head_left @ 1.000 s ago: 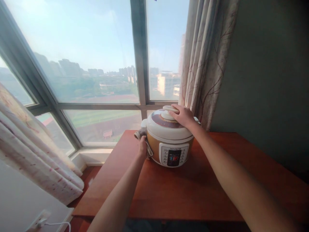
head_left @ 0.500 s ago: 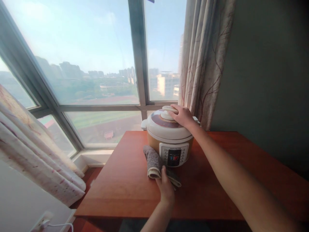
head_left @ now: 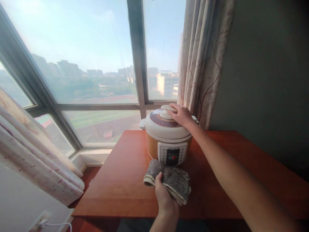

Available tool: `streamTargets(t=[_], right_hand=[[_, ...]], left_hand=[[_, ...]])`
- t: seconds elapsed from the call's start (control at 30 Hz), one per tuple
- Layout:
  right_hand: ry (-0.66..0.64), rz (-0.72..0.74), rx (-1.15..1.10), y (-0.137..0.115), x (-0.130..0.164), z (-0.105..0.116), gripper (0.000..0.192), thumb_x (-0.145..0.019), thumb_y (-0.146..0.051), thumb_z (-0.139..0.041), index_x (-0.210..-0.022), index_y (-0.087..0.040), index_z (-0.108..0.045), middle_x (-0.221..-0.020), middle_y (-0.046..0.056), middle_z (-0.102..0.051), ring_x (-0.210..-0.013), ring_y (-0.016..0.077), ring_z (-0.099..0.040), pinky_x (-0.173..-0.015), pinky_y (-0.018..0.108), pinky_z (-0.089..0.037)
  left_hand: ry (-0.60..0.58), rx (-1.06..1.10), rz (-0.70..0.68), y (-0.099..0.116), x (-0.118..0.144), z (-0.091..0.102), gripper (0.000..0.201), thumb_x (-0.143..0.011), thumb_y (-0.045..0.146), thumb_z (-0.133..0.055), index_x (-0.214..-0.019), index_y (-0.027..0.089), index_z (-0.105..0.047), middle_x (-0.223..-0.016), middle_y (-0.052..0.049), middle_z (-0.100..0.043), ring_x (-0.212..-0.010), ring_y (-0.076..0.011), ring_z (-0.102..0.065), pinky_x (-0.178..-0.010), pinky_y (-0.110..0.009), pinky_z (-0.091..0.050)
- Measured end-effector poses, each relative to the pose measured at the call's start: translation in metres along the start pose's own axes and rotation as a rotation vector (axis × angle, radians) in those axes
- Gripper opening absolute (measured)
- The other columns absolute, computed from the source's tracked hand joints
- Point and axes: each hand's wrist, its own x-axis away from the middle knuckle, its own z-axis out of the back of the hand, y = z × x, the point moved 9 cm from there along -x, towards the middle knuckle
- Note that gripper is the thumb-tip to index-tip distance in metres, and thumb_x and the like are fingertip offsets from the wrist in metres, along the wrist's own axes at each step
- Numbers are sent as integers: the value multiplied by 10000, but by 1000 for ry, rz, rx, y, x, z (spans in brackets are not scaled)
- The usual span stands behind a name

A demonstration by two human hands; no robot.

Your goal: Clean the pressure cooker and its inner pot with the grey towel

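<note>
Pinching a grey cloth (head_left: 175, 178) under its thumb, the left hand (head_left: 165, 198) had shifted from the mid-frame cooker's (head_left: 152, 145) left side to lower centre, baring that side, while the right hand's (head_left: 181, 115) fingers clasped the lid knob (head_left: 166, 108)

Our left hand (head_left: 166, 197) and right hand (head_left: 182, 115) are bare, as are our tapering forearms (head_left: 224, 167), while dark greyish clothing (head_left: 135, 226) shows at bottom, too dimly for us to name the garment.
</note>
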Motion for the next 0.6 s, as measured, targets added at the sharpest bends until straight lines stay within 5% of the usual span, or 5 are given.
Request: streamTargets(t=[0.17,0.33,0.47,0.6], right_hand=[[-3,-1,-23,0,0,-1,386,-894,-369,-624,-1245,-216,-674,-1197,95,-714,-1119,275,-647,-983,387,-492],[-1,-4,-32,2,0,-2,388,-890,-359,-629,-1248,-216,-669,-1211,97,-709,-1131,272,-646,-999,392,-488],[1,2,-56,0,0,-1,388,-891,-348,-629,-1255,-217,-664,-1240,92,-701,-1147,261,-644,-1016,386,-484],[-2,0,-62,-1,1,0,393,-889,-340,-634,-1259,-209,-664,-1250,96,-698,-1158,260,-644,-1026,382,-483]], left_hand=[[-23,-95,-168,14,-12,5,334,-826,393,-621,-1040,140,-664,-844,-115,-763,-741,-297,-751,-697,-427,-615],[-26,-384,-569,39,-25,5,440,-786,441,-678,-1123,160,-655,-1171,-142,-702,-1202,-327,-630,-1026,-438,-502],[-105,-618,-977,73,-15,-32,540,-866,439,-611,-1332,174,-548,-1429,-159,-539,-1436,-309,-397,-1204,-488,-270],[-264,-729,-1398,113,14,-87,589,-929,387,-545,-1475,206,-419,-1529,-138,-439,-1504,-280,-268,-1228,-484,-204]])
